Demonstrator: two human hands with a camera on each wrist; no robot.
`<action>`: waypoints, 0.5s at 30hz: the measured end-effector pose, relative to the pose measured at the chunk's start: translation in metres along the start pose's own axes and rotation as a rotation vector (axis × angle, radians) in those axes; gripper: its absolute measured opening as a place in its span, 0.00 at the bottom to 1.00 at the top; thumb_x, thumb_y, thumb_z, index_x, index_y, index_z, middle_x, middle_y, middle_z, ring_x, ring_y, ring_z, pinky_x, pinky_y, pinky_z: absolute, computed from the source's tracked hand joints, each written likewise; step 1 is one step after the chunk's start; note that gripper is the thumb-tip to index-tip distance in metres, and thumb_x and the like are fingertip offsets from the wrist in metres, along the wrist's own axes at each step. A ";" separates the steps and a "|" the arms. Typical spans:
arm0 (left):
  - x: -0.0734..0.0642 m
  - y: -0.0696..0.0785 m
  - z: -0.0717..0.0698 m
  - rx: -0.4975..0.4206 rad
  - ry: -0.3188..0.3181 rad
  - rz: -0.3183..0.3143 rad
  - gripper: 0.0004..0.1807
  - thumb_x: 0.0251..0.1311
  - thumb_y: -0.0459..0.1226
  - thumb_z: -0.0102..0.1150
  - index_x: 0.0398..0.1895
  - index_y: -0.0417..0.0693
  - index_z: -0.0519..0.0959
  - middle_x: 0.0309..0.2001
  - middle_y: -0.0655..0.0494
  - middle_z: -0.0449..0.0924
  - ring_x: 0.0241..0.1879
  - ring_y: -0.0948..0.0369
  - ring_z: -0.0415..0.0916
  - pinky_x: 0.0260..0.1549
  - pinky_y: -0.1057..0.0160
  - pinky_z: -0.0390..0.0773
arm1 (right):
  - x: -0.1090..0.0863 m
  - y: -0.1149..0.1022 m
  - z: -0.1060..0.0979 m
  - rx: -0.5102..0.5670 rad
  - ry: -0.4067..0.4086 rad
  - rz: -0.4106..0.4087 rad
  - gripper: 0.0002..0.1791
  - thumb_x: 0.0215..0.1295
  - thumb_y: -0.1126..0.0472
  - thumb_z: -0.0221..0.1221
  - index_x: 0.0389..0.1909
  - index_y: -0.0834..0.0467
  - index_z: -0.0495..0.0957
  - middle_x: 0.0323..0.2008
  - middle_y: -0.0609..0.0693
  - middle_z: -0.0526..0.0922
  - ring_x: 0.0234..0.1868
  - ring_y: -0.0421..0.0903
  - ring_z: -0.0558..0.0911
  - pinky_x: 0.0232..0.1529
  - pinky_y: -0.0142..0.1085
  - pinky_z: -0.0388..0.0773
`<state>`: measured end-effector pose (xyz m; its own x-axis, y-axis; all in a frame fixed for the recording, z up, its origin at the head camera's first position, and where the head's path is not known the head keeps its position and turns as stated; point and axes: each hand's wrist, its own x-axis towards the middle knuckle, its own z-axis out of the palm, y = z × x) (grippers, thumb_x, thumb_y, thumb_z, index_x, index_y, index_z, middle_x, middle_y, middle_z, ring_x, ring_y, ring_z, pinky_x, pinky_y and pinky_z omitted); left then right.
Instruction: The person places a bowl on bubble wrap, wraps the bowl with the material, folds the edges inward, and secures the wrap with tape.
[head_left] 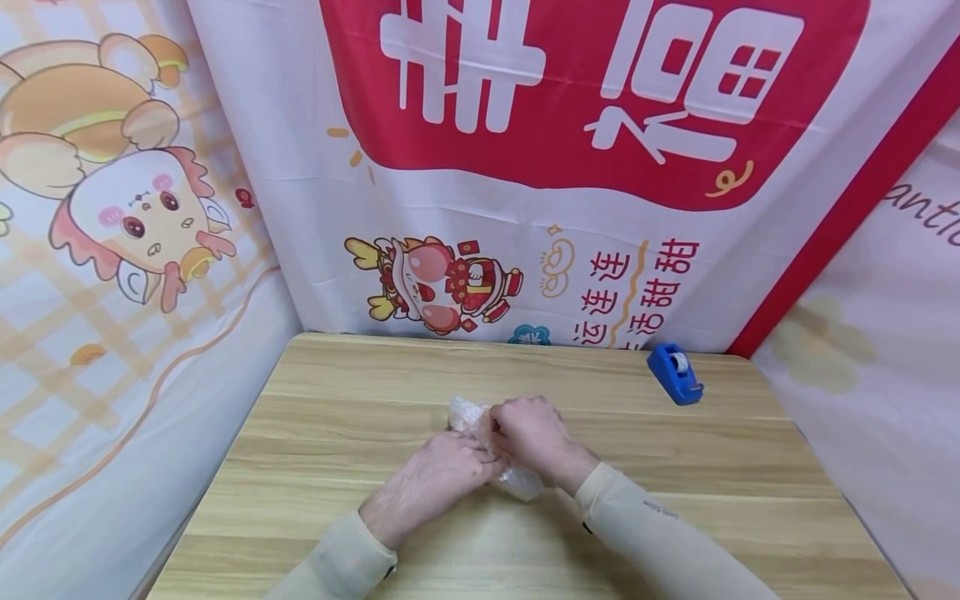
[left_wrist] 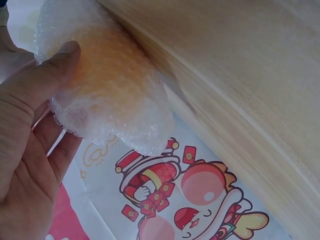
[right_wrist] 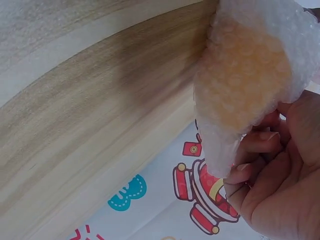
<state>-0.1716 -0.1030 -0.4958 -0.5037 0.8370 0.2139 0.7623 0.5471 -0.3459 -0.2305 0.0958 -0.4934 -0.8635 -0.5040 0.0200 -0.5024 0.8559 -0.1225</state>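
A bundle of clear bubble wrap (head_left: pixel 468 414) is held between both hands, low over the wooden table. Something orange (left_wrist: pixel 107 65) shows blurred through the wrap in both wrist views; its kind cannot be made out. My left hand (head_left: pixel 447 465) grips the bundle from the near left, its thumb (left_wrist: pixel 65 57) lying on the wrap and its fingers behind. On the other side, my right hand (head_left: pixel 536 435) holds the wrap's edge with curled fingers (right_wrist: pixel 257 145). The hands hide the middle of the bundle in the head view.
A blue tape dispenser (head_left: pixel 677 375) with a roll of tape stands at the table's back right. The wooden table (head_left: pixel 322 417) meets a printed cloth backdrop (head_left: pixel 300 250) along its far edge. More printed cloth hangs at the left and right.
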 end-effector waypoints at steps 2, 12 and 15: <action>0.000 0.000 0.000 -0.001 -0.010 -0.001 0.18 0.75 0.37 0.73 0.61 0.70 0.93 0.58 0.76 0.96 0.63 0.73 0.90 0.61 0.70 0.89 | 0.000 0.001 0.000 0.022 0.002 0.015 0.05 0.79 0.54 0.77 0.41 0.48 0.91 0.33 0.43 0.92 0.31 0.41 0.83 0.47 0.46 0.91; 0.001 0.000 0.000 0.044 -0.037 0.003 0.18 0.75 0.36 0.74 0.60 0.70 0.91 0.59 0.74 0.96 0.61 0.73 0.89 0.59 0.72 0.89 | 0.002 0.014 -0.002 0.028 0.076 -0.030 0.07 0.73 0.54 0.82 0.39 0.48 0.92 0.40 0.43 0.85 0.40 0.44 0.83 0.44 0.44 0.86; 0.001 0.000 -0.001 0.039 -0.049 -0.002 0.19 0.75 0.36 0.75 0.62 0.70 0.91 0.62 0.72 0.95 0.63 0.72 0.89 0.61 0.72 0.89 | 0.004 0.020 -0.005 0.072 0.078 -0.053 0.07 0.71 0.55 0.83 0.38 0.47 0.93 0.49 0.46 0.85 0.51 0.47 0.83 0.53 0.47 0.88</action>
<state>-0.1715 -0.1020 -0.4947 -0.5249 0.8341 0.1698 0.7457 0.5468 -0.3808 -0.2440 0.1114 -0.4908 -0.8379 -0.5356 0.1053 -0.5456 0.8161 -0.1902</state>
